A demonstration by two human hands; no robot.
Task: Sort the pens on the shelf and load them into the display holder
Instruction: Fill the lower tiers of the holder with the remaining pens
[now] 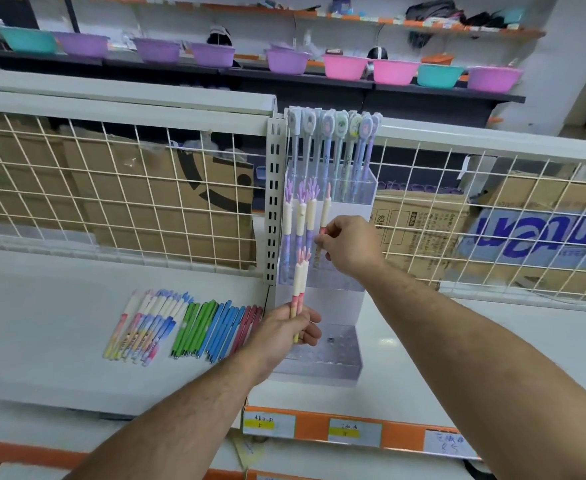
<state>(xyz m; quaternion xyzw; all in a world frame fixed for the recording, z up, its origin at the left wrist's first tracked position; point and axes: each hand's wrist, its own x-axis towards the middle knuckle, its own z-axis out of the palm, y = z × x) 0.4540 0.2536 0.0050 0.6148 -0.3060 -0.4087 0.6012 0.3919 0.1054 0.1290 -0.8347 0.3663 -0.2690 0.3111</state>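
A clear tiered display holder [340,362] stands on the white shelf [59,323]. Its top tier holds several tall pens with character caps [333,133]; the middle tier holds three purple coral-topped pens [300,220]. My right hand [347,247] pinches a pink coral-topped pen [325,206] upright over the middle tier. My left hand [284,334] grips two pink coral-topped pens [300,282] upright in front of the holder. Several sorted pens lie on the shelf to the left: pastel ones [142,323], green [194,327], blue [225,330], red [250,323].
A white wire grid [128,188] backs the shelf, with cardboard boxes [423,230] behind it. A slotted white upright post [274,209] stands just left of the holder. Orange price strips with labels [353,433] run along the front edge. Coloured plastic bowls [343,65] line far shelves.
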